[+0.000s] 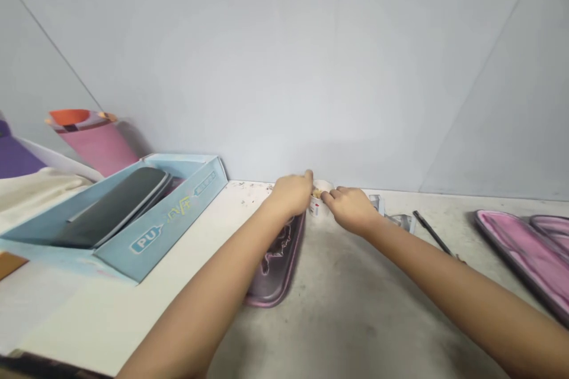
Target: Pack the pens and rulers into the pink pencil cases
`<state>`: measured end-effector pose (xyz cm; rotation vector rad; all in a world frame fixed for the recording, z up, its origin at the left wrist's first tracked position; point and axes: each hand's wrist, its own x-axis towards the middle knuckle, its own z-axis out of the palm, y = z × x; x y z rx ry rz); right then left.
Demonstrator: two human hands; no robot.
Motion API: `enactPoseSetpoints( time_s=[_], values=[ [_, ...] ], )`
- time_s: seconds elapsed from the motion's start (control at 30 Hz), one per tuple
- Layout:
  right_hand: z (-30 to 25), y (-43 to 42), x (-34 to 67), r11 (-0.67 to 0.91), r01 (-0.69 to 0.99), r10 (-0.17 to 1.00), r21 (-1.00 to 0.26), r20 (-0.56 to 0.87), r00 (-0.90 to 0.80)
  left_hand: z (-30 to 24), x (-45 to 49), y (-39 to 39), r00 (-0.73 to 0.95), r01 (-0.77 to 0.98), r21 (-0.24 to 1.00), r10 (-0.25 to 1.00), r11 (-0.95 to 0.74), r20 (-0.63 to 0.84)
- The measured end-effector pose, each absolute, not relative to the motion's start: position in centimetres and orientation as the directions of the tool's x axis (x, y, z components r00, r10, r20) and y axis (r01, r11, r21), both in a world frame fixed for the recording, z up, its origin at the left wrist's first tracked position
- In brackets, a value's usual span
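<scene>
Both my hands meet at a small white cup (316, 208) with red marks, beside the wall. Something yellowish (317, 193) shows at its mouth, too small to name. My left hand (292, 194) is curled at the cup's left side, one digit pointing up; what its fingers hold is hidden. From the right, my right hand (351, 207) is closed with its fingertips on the cup's rim. Under my left wrist lies a dark case with a pink edge (271, 293), its surface marked with a light outline pattern.
To the left stands a light blue open box (120, 254) holding a dark grey case (120, 204). Behind it leans a pink and orange item (95, 142). Right of my hands lie silvery packets (402, 222), a thin black stick (433, 232) and pink cases with dark edges (524, 249).
</scene>
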<state>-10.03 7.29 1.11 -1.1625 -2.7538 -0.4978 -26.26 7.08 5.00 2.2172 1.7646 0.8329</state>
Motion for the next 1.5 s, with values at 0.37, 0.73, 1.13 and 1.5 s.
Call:
enactPoseSetpoints(
  time_s=[0.37,0.73,1.13,1.5],
  values=[
    [1.7,6.3,-8.9,0.615,0.770,0.737,0.170,0.222,-0.638,5.0,-25.4,5.9,0.267,0.887,0.309,0.927,-0.343,0.263],
    [3.6,4.6,-0.7,0.636,0.581,0.763,-0.507,0.524,-0.378,5.4,-17.2,3.7,0.348,0.350,0.901,0.929,-0.257,0.129],
    [1.1,3.6,24.7,0.285,0.957,0.835,-0.053,0.504,-0.221,2.0,8.7,8.2,0.692,0.556,0.389,0.668,-0.735,0.275],
    [-2.0,7.3,33.7,0.003,0.997,0.934,0.079,0.355,-0.031,-0.9,18.7,10.8,0.698,0.698,0.074,0.700,-0.712,0.150]
  ],
)
